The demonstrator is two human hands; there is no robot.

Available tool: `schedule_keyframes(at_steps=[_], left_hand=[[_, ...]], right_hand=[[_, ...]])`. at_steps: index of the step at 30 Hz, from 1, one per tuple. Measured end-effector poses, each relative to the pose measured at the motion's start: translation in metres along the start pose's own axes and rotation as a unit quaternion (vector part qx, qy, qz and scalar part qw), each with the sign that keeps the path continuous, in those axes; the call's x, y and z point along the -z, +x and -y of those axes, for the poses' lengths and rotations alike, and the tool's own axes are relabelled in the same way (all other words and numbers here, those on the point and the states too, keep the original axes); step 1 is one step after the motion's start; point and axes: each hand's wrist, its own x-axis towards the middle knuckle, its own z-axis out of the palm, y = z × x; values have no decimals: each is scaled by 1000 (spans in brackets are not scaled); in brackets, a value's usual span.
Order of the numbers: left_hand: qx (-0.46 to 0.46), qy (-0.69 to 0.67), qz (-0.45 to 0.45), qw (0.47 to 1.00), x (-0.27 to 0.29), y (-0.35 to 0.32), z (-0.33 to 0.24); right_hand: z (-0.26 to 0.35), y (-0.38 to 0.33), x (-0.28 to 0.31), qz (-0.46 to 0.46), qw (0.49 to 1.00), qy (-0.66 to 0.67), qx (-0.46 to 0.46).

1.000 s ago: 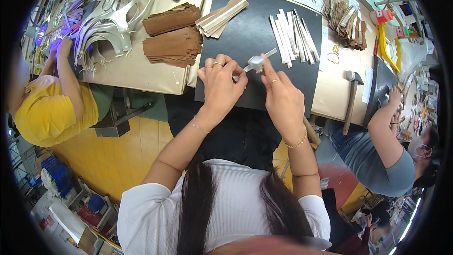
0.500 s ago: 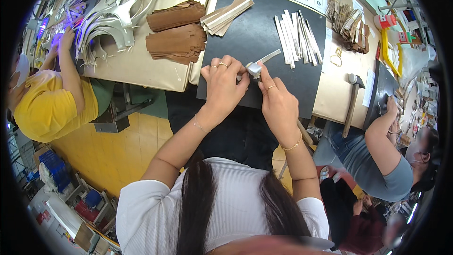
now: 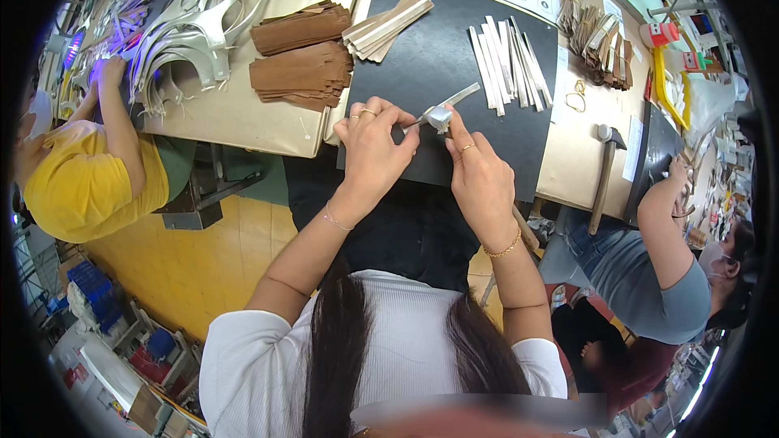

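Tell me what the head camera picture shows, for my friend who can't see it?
Two hands, the left hand and right hand, pinch a thin silver strip together over a black mat on a workbench. More pale strips and brown stacks lie nearby, a hammer to the right, and other people work on both sides.

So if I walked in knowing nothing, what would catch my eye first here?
Probably the left hand and right hand pinching a silvery strip together over the black mat. Beyond lie a fan of pale strips and brown stacks; a hammer rests to the right.
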Motion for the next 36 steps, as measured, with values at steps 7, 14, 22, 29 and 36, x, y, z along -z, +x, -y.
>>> schedule_keyframes(at_steps=[7,14,22,29,36], left_hand=[[-17,21,-19,999,-3,0,-2],[-34,19,-27,999,-5,1,0],[-32,5,-28,999,-14,17,-7],[-27,15,-29,999,-9,10,-3],[6,25,-9,1000,-8,11,-4]], right_hand=[[-2,4,4,-33,999,27,10],[5,1,4,-13,1000,9,21],[-4,9,-4,-109,992,64,23],[-6,9,-5,-26,1000,6,-8],[-8,8,-4,-30,999,11,-7]])
